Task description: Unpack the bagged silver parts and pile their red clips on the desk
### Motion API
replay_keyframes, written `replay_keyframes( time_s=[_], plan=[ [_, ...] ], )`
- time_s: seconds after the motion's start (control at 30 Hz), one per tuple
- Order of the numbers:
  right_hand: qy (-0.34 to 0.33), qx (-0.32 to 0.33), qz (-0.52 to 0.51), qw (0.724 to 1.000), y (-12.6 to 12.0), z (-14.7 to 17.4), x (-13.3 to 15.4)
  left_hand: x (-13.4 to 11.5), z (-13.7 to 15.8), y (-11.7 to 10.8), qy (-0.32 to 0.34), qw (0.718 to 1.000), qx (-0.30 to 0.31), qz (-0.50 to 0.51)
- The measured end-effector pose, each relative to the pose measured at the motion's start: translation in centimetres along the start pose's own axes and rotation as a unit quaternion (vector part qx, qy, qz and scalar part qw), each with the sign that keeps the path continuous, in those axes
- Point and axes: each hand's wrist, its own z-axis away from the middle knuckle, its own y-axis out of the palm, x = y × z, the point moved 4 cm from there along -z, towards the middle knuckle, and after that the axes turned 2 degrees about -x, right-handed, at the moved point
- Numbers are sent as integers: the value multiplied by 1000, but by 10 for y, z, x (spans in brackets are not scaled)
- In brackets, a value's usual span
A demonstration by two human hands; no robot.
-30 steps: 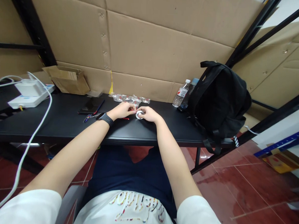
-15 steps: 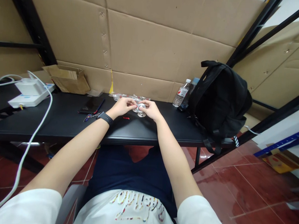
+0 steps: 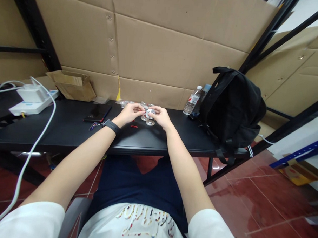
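Note:
Over the black table, my right hand pinches a round silver metal disc between thumb and fingers, its face tilted toward me. Close by on the left, my left hand has thumb and fingertips together on a small red piece at the disc's edge; little of it shows. Beneath the hands, a silver flanged disc lies flat on the table, with another shiny round part partly hidden behind my fingers. A thin red strip rests on the table below my left hand.
Clear plastic wrapping lies behind the hands. To the left are a phone, a keyring, a paper bag and a white power strip. Water bottles and a black backpack stand on the right.
The silver disc in my right hand has turned slightly, and the fingertips of my left hand have drawn a little left of it. The round part below shows more.

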Motion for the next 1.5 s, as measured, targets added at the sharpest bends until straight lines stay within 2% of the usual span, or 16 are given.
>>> replay_keyframes(
  time_s=[0.2, 0.77, 1.1, 1.3, 1.5],
  plan=[
    [2, -16, 2, 1000, -1, 2, 4, 2, -1, -2, 3, 1000, -21, -15],
    [15, 0, -18, 1000, 1, 3, 2, -4, 3, 0, 17, 999, 17, -29],
    [13, 0, -29, 1000, 1, 2, 0, 3, 1, 4, 26, 997, 45, -55],
    [11, -1, -21, 1000, 2, 3, 3, 4, -1, -1, 19, 999, -18, -31],
    [13, -5, -23, 1000, 2, 4, 4, 2, 1, 2, 2, 1000, 6, 5]
  ],
)
